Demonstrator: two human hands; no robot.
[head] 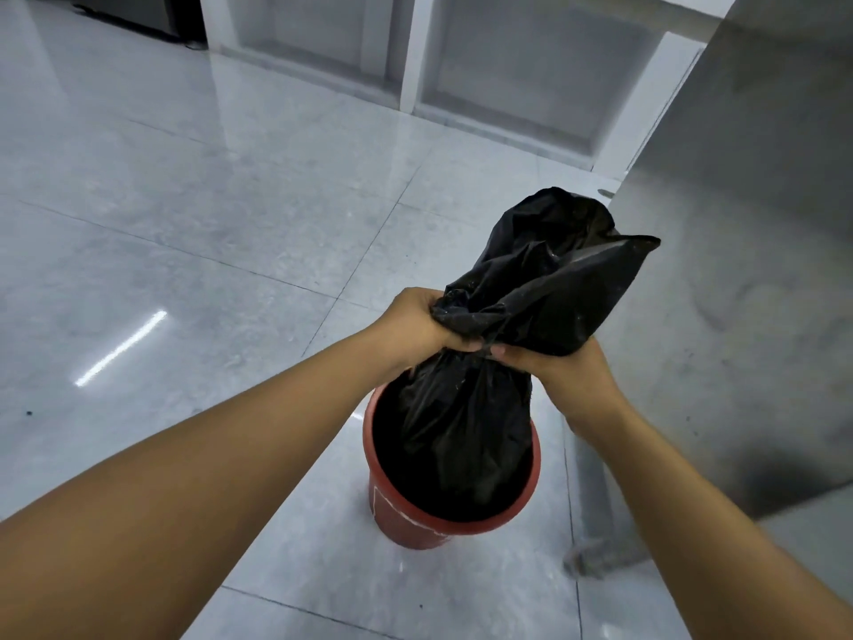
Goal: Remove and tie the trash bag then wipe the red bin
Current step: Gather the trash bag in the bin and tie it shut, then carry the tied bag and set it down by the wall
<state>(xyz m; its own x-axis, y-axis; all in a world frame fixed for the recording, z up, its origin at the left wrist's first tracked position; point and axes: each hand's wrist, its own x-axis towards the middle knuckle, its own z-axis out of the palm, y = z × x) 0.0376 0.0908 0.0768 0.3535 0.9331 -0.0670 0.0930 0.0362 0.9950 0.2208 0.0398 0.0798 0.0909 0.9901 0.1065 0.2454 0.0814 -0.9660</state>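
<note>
Head view, item one: black trash bag point(466, 422). Its lower body hangs inside the red bin point(375, 482), and its neck is gathered above the rim. The loose upper part of the bag stands up and leans to the right past your hands. The bag's mouth is bunched, and no knot shows.

Item two: the red bin, round and upright on the floor directly below your hands. A pale mark runs down its near outer wall.

Item three: your left hand point(415, 325). The fingers curl tight round the gathered neck from the left side, with black plastic bulging over the knuckles.

Item four: your right hand point(565, 369). It grips the same neck from the right, the thumb pinching the plastic just beside your left thumb. Both forearms are bare.

Item five: the grey tiled floor point(184, 200), glossy, with a bright streak of reflected light point(121, 347) to the left.

Item six: a brushed metal cabinet side point(738, 224), close beside the bin on the right.

Item seven: white framed shelving point(411, 48) along the far wall, well apart from the bin.
</note>
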